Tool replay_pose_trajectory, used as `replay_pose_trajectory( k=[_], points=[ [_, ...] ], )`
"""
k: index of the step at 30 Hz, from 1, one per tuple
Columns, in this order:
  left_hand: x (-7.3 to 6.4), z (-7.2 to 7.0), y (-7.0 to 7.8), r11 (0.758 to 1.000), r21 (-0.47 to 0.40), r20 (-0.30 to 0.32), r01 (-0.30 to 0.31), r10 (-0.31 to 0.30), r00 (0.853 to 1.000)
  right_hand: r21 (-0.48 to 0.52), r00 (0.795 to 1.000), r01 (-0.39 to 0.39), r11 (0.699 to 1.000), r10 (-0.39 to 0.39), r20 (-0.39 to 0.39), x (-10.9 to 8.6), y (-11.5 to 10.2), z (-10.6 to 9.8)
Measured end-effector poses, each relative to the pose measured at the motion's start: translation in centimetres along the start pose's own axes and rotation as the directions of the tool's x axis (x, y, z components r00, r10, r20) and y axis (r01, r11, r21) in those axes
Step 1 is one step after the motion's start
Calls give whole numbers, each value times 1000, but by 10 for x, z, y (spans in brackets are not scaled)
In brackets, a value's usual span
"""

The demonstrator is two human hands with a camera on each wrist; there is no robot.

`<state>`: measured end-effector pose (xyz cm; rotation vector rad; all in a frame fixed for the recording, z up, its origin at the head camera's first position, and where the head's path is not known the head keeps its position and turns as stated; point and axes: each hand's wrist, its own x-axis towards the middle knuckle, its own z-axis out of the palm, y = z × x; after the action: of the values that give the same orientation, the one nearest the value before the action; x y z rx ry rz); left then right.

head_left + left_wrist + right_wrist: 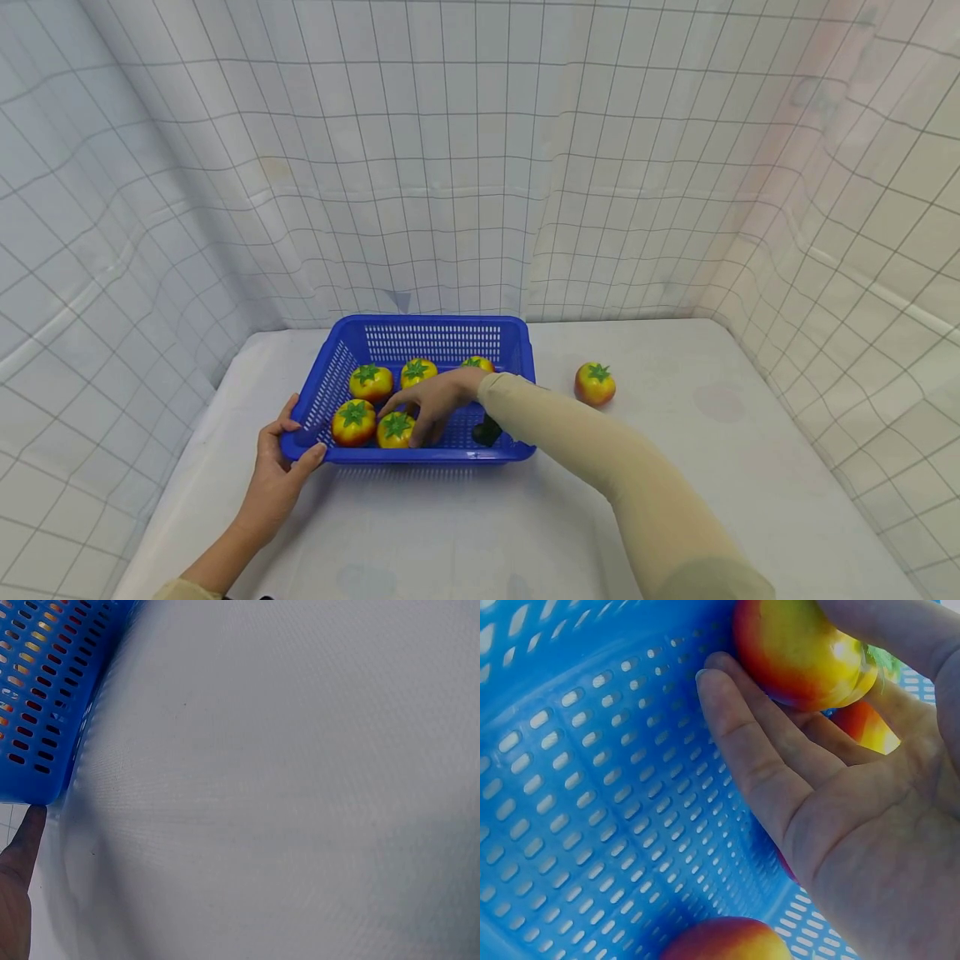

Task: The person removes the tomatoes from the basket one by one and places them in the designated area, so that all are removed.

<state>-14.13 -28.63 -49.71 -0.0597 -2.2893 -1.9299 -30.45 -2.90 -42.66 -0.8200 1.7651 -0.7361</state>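
Note:
My left hand (pixel 273 479) grips the front left corner of a blue plastic basket (pixel 345 456), thumb over the rim. In the left wrist view, a fingertip touches the basket's corner. My right hand (pixel 437 402) reaches down into the basket and holds the front middle tomato (pixel 395 428), which is yellow-red with a green star-shaped leaf top. In the right wrist view, this tomato (pixel 795 652) sits between thumb and fingers. Beside it, at the left, is another tomato (pixel 353 422). Behind them lie a tomato (pixel 371 383), another tomato (pixel 418 372) and a partly hidden tomato (pixel 478 363).
One more tomato (pixel 595 384) lies on the white tabletop (pixel 675 433), right of the basket. A small dark object (pixel 487 431) shows below my right wrist. White sheets with a dark grid (pixel 450 167) surround the table at the back and sides.

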Motion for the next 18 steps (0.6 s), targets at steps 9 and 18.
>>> replay_pose_trajectory(
  k=[9, 18],
  points=[
    [-1, 0, 1, 1000, 3, -3, -4, 4, 1000, 13, 998, 13, 1000, -13, -58, -15, -2, -7],
    [1, -1, 1, 999, 41, -5, 1, -1, 1000, 29, 992, 84, 996, -81, -100, -36, -6, -18]
  ],
)
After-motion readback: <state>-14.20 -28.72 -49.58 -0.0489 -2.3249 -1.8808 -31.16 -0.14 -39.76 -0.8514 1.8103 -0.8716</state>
